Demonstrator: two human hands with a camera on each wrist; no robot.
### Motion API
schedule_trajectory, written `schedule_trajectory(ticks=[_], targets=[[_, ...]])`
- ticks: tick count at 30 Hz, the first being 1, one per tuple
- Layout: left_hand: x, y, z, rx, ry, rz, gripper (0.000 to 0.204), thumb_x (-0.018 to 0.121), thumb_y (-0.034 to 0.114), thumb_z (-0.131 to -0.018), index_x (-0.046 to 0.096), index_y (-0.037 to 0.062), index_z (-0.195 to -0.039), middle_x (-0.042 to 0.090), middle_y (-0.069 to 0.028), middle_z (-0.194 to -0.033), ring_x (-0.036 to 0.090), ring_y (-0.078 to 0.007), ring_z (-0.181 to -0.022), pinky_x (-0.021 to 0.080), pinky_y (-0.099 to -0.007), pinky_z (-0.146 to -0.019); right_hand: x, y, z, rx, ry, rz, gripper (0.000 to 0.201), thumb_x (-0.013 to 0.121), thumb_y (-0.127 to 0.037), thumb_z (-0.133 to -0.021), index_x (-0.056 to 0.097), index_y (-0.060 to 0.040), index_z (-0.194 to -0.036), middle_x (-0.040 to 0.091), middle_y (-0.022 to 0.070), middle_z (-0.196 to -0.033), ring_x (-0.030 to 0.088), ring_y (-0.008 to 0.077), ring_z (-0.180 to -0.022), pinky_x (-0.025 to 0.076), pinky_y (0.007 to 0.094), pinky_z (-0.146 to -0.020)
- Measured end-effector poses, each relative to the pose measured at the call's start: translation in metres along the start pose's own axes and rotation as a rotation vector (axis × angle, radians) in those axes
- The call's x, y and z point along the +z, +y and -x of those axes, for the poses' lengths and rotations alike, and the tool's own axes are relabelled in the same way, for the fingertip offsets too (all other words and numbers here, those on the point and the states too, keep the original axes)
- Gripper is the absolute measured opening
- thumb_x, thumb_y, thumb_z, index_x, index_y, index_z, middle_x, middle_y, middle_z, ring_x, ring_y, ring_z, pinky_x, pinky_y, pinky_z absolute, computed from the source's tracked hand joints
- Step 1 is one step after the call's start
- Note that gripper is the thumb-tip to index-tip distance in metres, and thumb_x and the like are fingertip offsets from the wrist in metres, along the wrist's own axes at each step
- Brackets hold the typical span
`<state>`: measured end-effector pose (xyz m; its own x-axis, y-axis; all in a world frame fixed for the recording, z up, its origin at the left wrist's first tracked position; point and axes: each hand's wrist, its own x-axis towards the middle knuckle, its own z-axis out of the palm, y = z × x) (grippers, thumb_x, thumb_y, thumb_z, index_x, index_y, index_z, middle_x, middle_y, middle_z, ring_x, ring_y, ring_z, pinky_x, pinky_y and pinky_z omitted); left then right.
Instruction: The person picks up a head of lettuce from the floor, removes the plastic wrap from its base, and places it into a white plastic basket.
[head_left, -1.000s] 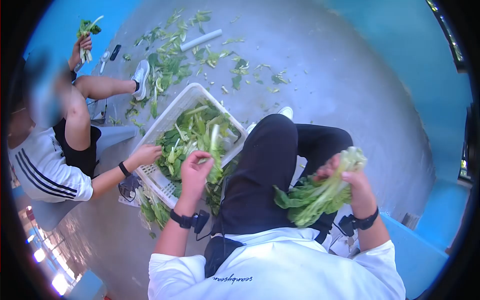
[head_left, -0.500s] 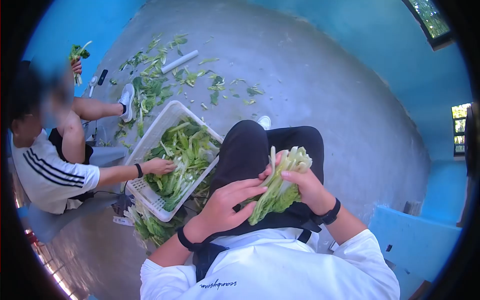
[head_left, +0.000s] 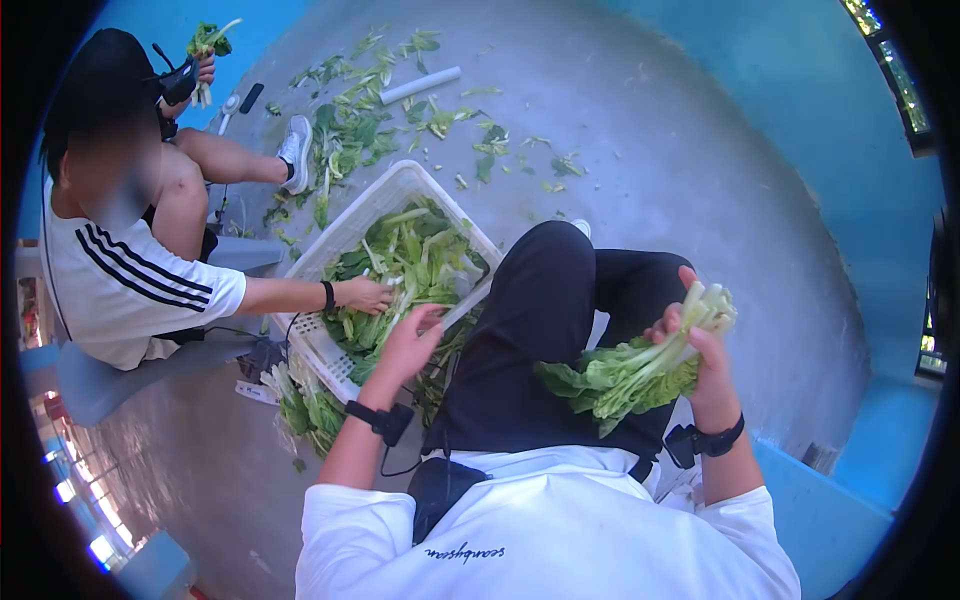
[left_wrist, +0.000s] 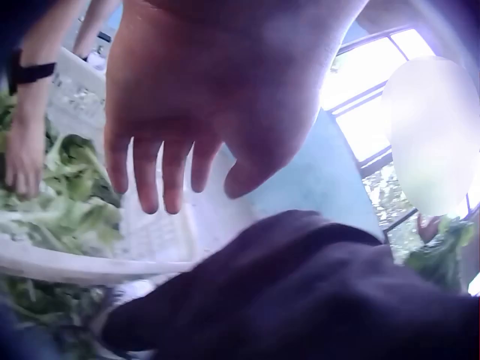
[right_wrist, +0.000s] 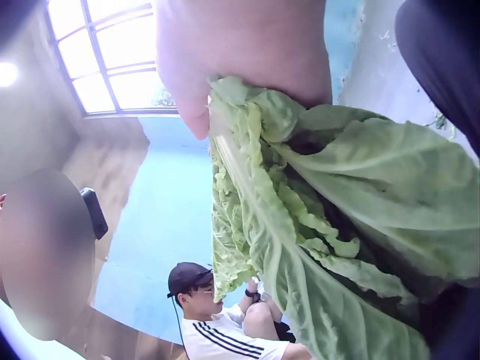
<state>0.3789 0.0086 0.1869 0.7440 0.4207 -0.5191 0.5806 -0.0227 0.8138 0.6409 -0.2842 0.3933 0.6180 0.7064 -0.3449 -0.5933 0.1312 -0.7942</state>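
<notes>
My right hand grips a head of leafy greens by its pale stem end, above my right thigh. Its broad leaves spread away from the palm in the right wrist view. My left hand is beside the near rim of a white plastic crate, holding nothing. In the left wrist view its fingers are extended and spread. Loose leaves fill much of the crate. Another person's hand reaches in among them.
The other person sits at the left, raising a small bunch of greens. More greens lie beside the crate. Leaf scraps and a pale tube are on the floor. A blue bench-like block stands at my right.
My left hand came over to the greens half a second ago, then moved back left to the crate's edge. The right hand keeps its grip. The other person's hand has moved deeper into the crate.
</notes>
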Motion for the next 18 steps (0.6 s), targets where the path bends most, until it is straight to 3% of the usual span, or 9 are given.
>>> schedule_trajectory(ticks=[1,3,5,12,18], targets=[[-0.006,-0.032,-0.004,-0.027,0.03,-0.16,0.039,0.061,0.017,-0.095,0.056,0.0058,-0.132,0.069,-0.0133,-0.11,0.066,-0.0212,-0.103,0.052,-0.0333,-0.09,-0.004,-0.001,0.0,0.008,0.017,-0.011,0.061,0.062,-0.016,-0.088,0.036,-0.0056,-0.143,0.056,0.0077,-0.102,0.059,0.0234,-0.099,0.048,0.0416,-0.096],[-0.013,-0.094,-0.014,-0.158,0.019,-0.13,0.044,0.063,0.022,-0.092,0.057,0.0061,-0.132,0.07,-0.0152,-0.106,0.067,-0.0258,-0.099,0.052,-0.0364,-0.088,-0.011,0.0,0.002,0.023,0.053,-0.034,0.057,0.063,-0.015,-0.087,0.041,-0.0057,-0.139,0.056,0.0072,-0.102,0.059,0.0234,-0.1,0.047,0.0415,-0.097],[-0.017,-0.137,-0.02,-0.246,0.001,-0.195,0.048,0.065,0.028,-0.089,0.057,0.0075,-0.132,0.072,-0.016,-0.104,0.069,-0.0305,-0.099,0.052,-0.0394,-0.088,-0.015,-0.001,0.0,0.033,0.047,-0.057,0.042,0.066,-0.016,-0.086,0.049,-0.0075,-0.123,0.056,0.0063,-0.101,0.059,0.0242,-0.101,0.046,0.042,-0.099],[-0.015,-0.161,-0.062,-0.336,-0.07,-0.266,0.049,0.063,0.027,-0.089,0.058,0.008,-0.133,0.069,-0.0198,-0.111,0.067,-0.0345,-0.102,0.052,-0.0406,-0.089,-0.024,-0.009,-0.01,0.068,0.135,-0.081,0.035,0.069,-0.016,-0.084,0.048,-0.0112,-0.112,0.056,0.0054,-0.099,0.06,0.0249,-0.103,0.046,0.0424,-0.1],[0.001,-0.149,-0.116,-0.103,-0.105,-0.494,0.055,0.061,0.024,-0.087,0.055,0.0041,-0.138,0.062,-0.0235,-0.128,0.059,-0.0403,-0.117,0.046,-0.0441,-0.102,-0.033,-0.026,-0.024,0.05,0.233,-0.076,0.038,0.071,-0.017,-0.082,0.048,-0.0113,-0.112,0.056,0.0048,-0.098,0.06,0.025,-0.101,0.046,0.0421,-0.101]])
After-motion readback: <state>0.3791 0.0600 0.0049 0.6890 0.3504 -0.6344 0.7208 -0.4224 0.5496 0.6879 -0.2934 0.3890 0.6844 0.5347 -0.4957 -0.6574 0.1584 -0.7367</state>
